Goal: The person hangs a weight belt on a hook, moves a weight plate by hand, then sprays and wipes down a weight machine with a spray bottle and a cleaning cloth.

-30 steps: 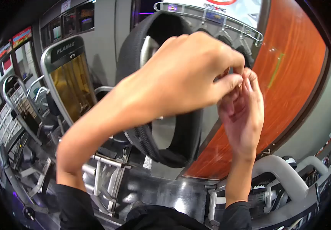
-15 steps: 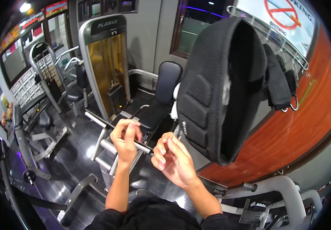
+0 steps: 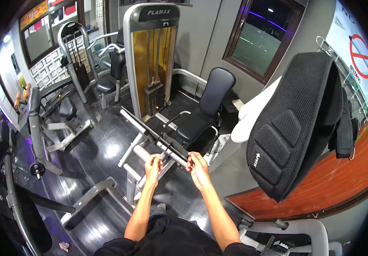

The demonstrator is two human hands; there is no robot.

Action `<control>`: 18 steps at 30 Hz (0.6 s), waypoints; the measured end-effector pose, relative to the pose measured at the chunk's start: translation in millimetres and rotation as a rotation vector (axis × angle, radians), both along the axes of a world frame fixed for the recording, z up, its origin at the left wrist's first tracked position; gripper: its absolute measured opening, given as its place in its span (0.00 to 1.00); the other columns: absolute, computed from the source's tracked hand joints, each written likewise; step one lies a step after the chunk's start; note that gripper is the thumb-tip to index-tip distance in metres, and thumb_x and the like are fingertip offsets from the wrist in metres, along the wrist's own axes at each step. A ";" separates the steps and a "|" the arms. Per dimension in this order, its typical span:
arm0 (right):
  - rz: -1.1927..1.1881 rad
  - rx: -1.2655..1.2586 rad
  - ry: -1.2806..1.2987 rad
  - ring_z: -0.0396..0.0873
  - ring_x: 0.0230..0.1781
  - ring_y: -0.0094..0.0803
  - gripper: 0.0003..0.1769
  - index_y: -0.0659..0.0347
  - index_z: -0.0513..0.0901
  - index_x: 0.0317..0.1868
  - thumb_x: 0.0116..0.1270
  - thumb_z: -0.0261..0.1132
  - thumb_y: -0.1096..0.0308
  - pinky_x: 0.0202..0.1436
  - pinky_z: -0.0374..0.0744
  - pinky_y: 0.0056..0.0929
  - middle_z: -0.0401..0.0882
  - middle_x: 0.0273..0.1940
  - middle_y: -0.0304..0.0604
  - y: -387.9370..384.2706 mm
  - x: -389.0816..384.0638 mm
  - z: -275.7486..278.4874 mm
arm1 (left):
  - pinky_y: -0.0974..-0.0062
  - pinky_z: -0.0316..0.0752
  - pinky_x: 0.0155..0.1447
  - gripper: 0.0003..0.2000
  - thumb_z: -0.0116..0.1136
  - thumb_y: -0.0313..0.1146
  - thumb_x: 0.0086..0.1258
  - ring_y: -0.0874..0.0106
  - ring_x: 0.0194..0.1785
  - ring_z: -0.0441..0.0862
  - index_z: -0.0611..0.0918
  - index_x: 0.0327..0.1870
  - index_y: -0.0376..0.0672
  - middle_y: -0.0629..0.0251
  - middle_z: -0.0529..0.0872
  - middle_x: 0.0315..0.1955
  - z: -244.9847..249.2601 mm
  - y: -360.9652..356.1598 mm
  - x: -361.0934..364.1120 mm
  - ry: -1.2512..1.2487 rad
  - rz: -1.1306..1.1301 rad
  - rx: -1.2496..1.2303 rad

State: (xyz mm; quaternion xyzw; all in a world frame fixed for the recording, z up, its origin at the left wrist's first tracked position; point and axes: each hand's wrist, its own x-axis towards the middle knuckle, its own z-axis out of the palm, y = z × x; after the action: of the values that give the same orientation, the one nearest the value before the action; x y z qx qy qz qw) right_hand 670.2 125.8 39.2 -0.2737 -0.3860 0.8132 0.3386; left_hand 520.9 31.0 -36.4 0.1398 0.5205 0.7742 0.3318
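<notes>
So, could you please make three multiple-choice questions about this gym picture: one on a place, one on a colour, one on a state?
1. Where is the black padded lifting belt?
A on the floor; B hanging at the wall rack; C on a seat.
2. What colour is the PLAMAX machine's shield?
A amber; B blue; C white.
3. How are the left hand and the right hand?
A clasped together; B apart; C one hidden.
Key: 1 B, it hangs at the right by the rack; 2 A, the panel is see-through amber; 3 B, a gap shows between them.
</notes>
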 end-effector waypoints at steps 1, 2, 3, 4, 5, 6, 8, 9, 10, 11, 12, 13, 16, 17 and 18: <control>0.004 -0.001 -0.003 0.71 0.27 0.19 0.08 0.58 0.76 0.44 0.74 0.55 0.64 0.31 0.71 0.21 0.71 0.31 0.33 1.8 -4.0 -8.4 | 0.85 0.61 0.21 0.09 0.53 0.35 0.72 0.82 0.19 0.69 0.79 0.45 0.40 0.72 0.75 0.23 -4.4 0.6 -0.8 0.003 -0.030 -0.050; 0.020 0.068 -0.105 0.71 0.27 0.18 0.08 0.59 0.76 0.44 0.74 0.56 0.64 0.30 0.71 0.20 0.71 0.31 0.32 3.5 -8.4 -16.8 | 0.84 0.61 0.22 0.09 0.53 0.34 0.72 0.82 0.20 0.70 0.79 0.47 0.40 0.70 0.76 0.24 -9.2 0.7 -0.7 0.003 -0.050 -0.057; 0.035 0.137 -0.208 0.71 0.27 0.17 0.09 0.59 0.77 0.45 0.74 0.56 0.64 0.30 0.71 0.20 0.71 0.31 0.31 4.3 -12.9 -23.3 | 0.84 0.62 0.23 0.10 0.54 0.33 0.71 0.81 0.21 0.71 0.79 0.48 0.40 0.69 0.76 0.26 -17.1 2.8 -2.7 -0.016 -0.065 -0.069; 0.026 0.176 -0.285 0.71 0.27 0.16 0.08 0.60 0.79 0.44 0.72 0.58 0.65 0.29 0.71 0.19 0.73 0.33 0.31 5.7 -17.9 -29.7 | 0.85 0.63 0.24 0.10 0.54 0.32 0.71 0.81 0.23 0.72 0.79 0.49 0.41 0.70 0.77 0.28 -24.7 3.9 -5.2 -0.024 -0.083 -0.093; 0.027 0.177 -0.287 0.71 0.27 0.16 0.08 0.60 0.79 0.44 0.72 0.58 0.65 0.29 0.71 0.19 0.73 0.33 0.31 7.7 -23.2 -35.8 | 0.85 0.64 0.25 0.10 0.54 0.32 0.71 0.81 0.25 0.72 0.79 0.50 0.42 0.70 0.78 0.30 -32.1 5.4 -8.9 -0.032 -0.102 -0.116; 0.010 0.341 -0.378 0.72 0.27 0.17 0.08 0.60 0.80 0.44 0.72 0.58 0.66 0.30 0.72 0.19 0.74 0.35 0.31 8.7 -27.8 -40.3 | 0.85 0.64 0.25 0.10 0.54 0.32 0.71 0.81 0.25 0.72 0.79 0.50 0.42 0.70 0.78 0.30 -30.4 6.3 -10.7 -0.034 -0.102 -0.117; -0.065 0.661 -0.558 0.77 0.33 0.26 0.08 0.59 0.81 0.44 0.68 0.61 0.68 0.41 0.76 0.26 0.79 0.41 0.36 18.8 -35.2 -68.7 | 0.84 0.69 0.29 0.12 0.55 0.32 0.71 0.80 0.31 0.75 0.78 0.53 0.46 0.70 0.78 0.37 -22.2 9.8 -12.7 0.016 -0.065 -0.207; -0.064 0.659 -0.560 0.77 0.33 0.26 0.08 0.59 0.81 0.44 0.68 0.61 0.68 0.41 0.76 0.26 0.79 0.41 0.36 18.3 -38.4 -67.0 | 0.84 0.69 0.29 0.12 0.55 0.32 0.71 0.80 0.31 0.75 0.78 0.53 0.46 0.70 0.78 0.37 -26.3 13.8 -16.7 0.014 -0.066 -0.209; -0.112 0.852 -0.706 0.77 0.39 0.32 0.09 0.58 0.81 0.45 0.66 0.62 0.67 0.46 0.75 0.32 0.79 0.44 0.39 18.0 -41.9 -65.4 | 0.84 0.70 0.29 0.13 0.54 0.31 0.71 0.81 0.33 0.75 0.77 0.55 0.47 0.70 0.77 0.39 -32.6 19.6 -21.8 0.061 -0.021 -0.211; -0.161 1.047 -0.850 0.78 0.44 0.38 0.11 0.57 0.81 0.47 0.65 0.63 0.66 0.51 0.74 0.37 0.79 0.47 0.43 18.9 -45.9 -63.1 | 0.84 0.71 0.29 0.14 0.53 0.29 0.71 0.81 0.35 0.74 0.76 0.56 0.48 0.69 0.77 0.40 -36.8 26.5 -27.6 0.109 0.024 -0.211; -0.107 1.024 -0.948 0.74 0.54 0.46 0.18 0.51 0.79 0.54 0.64 0.64 0.62 0.57 0.70 0.45 0.77 0.54 0.48 18.0 -51.0 -56.4 | 0.80 0.75 0.36 0.17 0.55 0.28 0.69 0.78 0.38 0.75 0.74 0.59 0.47 0.64 0.75 0.45 -41.6 32.9 -34.8 0.143 0.045 -0.243; -0.108 1.021 -0.948 0.74 0.54 0.46 0.18 0.51 0.79 0.54 0.64 0.64 0.62 0.57 0.70 0.45 0.77 0.54 0.48 19.1 -55.9 -59.9 | 0.80 0.75 0.36 0.17 0.55 0.28 0.69 0.78 0.38 0.75 0.74 0.59 0.47 0.64 0.75 0.45 -47.9 39.6 -40.4 0.144 0.042 -0.244; -0.065 1.097 -0.993 0.72 0.58 0.49 0.27 0.45 0.71 0.65 0.66 0.61 0.57 0.58 0.69 0.49 0.77 0.56 0.47 27.4 -73.8 -64.1 | 0.73 0.75 0.49 0.16 0.58 0.29 0.68 0.74 0.39 0.76 0.74 0.57 0.42 0.59 0.77 0.46 -52.8 59.5 -51.4 0.461 0.248 -0.368; -0.069 1.096 -0.995 0.72 0.58 0.49 0.27 0.45 0.71 0.65 0.66 0.61 0.57 0.58 0.69 0.49 0.77 0.56 0.47 31.1 -79.3 -65.2 | 0.73 0.75 0.49 0.16 0.58 0.29 0.68 0.74 0.39 0.76 0.74 0.57 0.42 0.59 0.77 0.46 -53.5 61.6 -54.7 0.462 0.245 -0.367; -0.015 1.060 -0.981 0.74 0.56 0.50 0.26 0.46 0.71 0.65 0.66 0.61 0.57 0.58 0.69 0.50 0.78 0.54 0.48 34.9 -85.3 -66.5 | 0.74 0.74 0.49 0.15 0.56 0.29 0.70 0.75 0.40 0.76 0.74 0.56 0.41 0.60 0.78 0.43 -53.6 62.5 -58.0 0.455 0.163 -0.317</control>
State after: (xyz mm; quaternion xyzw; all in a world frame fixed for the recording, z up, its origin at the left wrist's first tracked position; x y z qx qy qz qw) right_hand 584.9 160.8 -27.3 -0.4087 -0.8345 0.2976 0.2192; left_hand 462.9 93.5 -90.0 0.2142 0.7057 0.6559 0.1609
